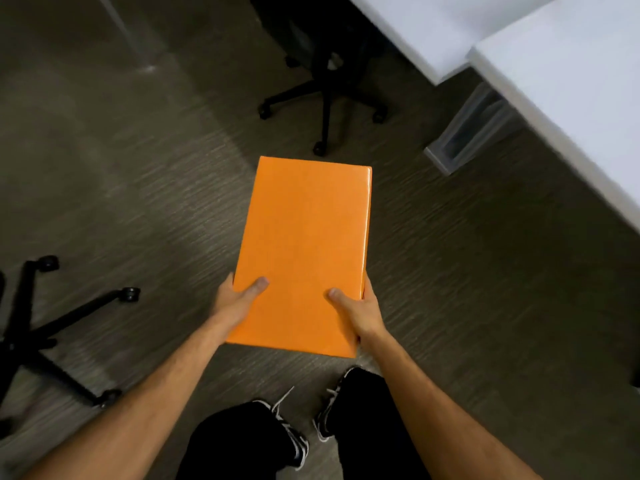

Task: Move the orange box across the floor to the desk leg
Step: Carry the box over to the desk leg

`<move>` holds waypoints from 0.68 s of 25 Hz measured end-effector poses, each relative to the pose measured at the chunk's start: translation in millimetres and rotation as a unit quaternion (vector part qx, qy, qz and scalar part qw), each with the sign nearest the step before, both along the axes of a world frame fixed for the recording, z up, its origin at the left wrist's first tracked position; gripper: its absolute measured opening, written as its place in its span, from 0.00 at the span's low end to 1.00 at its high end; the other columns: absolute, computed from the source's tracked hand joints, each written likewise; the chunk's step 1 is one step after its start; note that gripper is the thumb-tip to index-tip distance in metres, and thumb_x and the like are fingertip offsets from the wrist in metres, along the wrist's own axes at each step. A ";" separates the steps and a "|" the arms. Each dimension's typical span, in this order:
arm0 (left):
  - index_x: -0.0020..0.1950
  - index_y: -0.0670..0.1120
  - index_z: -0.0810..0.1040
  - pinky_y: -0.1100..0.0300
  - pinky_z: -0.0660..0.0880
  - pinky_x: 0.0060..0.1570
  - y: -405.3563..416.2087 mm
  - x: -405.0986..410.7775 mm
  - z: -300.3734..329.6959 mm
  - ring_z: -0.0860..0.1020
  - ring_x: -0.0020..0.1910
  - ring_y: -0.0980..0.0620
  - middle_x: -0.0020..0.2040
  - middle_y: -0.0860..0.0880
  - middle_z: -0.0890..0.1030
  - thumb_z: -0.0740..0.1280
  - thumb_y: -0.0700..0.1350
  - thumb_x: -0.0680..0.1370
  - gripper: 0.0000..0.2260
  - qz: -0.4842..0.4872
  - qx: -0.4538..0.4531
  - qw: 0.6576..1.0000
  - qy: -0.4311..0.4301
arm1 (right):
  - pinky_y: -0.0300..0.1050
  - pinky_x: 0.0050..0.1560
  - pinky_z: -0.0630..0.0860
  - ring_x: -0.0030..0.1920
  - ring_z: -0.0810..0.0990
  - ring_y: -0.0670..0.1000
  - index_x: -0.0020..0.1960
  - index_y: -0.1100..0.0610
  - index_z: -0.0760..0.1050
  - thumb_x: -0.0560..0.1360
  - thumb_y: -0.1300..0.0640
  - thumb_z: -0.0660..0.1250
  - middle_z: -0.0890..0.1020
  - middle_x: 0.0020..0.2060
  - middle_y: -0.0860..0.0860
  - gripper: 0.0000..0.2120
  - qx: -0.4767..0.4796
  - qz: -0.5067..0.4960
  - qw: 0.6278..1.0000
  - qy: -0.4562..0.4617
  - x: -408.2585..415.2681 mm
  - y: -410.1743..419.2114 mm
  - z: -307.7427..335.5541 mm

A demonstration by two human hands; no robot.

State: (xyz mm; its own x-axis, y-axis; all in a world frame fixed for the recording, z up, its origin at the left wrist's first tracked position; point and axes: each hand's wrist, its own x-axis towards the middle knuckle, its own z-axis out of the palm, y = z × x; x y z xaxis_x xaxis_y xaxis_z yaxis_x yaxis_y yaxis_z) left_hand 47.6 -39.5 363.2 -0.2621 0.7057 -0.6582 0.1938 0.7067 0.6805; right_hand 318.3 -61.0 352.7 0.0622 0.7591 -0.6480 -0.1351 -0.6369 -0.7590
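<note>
A plain orange box [304,237] is held in front of me above the grey carpet, its long side pointing away from me. My left hand [239,301] grips its near left edge, thumb on top and fingers hidden underneath. At the near right edge my right hand [358,311] holds it the same way. A grey desk leg [464,133] stands on the floor to the upper right of the box, under the white desk [568,98].
A black office chair base [323,98] with castors stands just beyond the box. Another chair base [45,334] lies at the left. A second white desktop [415,22] is at the top right. My shoes [308,420] are below the box.
</note>
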 end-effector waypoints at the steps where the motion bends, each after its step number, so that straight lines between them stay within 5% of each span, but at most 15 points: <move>1: 0.66 0.51 0.76 0.47 0.77 0.55 -2.8 10.0 34.1 0.80 0.54 0.46 0.56 0.50 0.82 0.76 0.63 0.68 0.30 -0.009 -0.008 1.000 0.001 | 0.57 0.54 0.83 0.55 0.86 0.52 0.71 0.41 0.70 0.60 0.44 0.85 0.85 0.58 0.48 0.43 -0.002 -0.010 1.000 0.001 9.4 -8.4 34.6; 8: 0.63 0.46 0.78 0.49 0.77 0.55 16.3 96.0 166.0 0.81 0.53 0.45 0.57 0.43 0.83 0.78 0.53 0.71 0.23 -0.058 -0.004 0.998 -0.004 | 0.41 0.39 0.83 0.49 0.87 0.47 0.73 0.44 0.67 0.63 0.47 0.82 0.83 0.59 0.51 0.42 -0.034 -0.052 0.998 0.018 89.6 -25.6 167.7; 13: 0.60 0.49 0.78 0.56 0.75 0.45 61.3 137.2 143.9 0.80 0.46 0.50 0.55 0.46 0.83 0.78 0.54 0.70 0.21 -0.093 -0.027 0.995 -0.018 | 0.42 0.41 0.82 0.52 0.85 0.50 0.74 0.49 0.62 0.64 0.47 0.81 0.81 0.60 0.51 0.45 -0.054 -0.081 0.995 -0.007 126.6 -2.6 152.3; 17: 0.62 0.51 0.76 0.51 0.76 0.50 106.8 161.7 89.9 0.80 0.48 0.49 0.54 0.49 0.82 0.78 0.58 0.69 0.25 -0.128 -0.072 0.988 -0.037 | 0.43 0.43 0.78 0.56 0.81 0.52 0.73 0.46 0.56 0.69 0.49 0.80 0.77 0.60 0.50 0.43 -0.095 -0.098 0.990 -0.024 151.6 26.4 103.0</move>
State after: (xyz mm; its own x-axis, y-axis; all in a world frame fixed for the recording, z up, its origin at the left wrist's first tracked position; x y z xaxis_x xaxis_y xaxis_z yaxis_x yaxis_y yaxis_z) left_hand 209.2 67.4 453.1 -0.0340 0.6394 -0.7681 0.3320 0.7321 0.5948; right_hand 469.9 -34.6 455.8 0.2314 0.5935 -0.7708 -0.2366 -0.7342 -0.6364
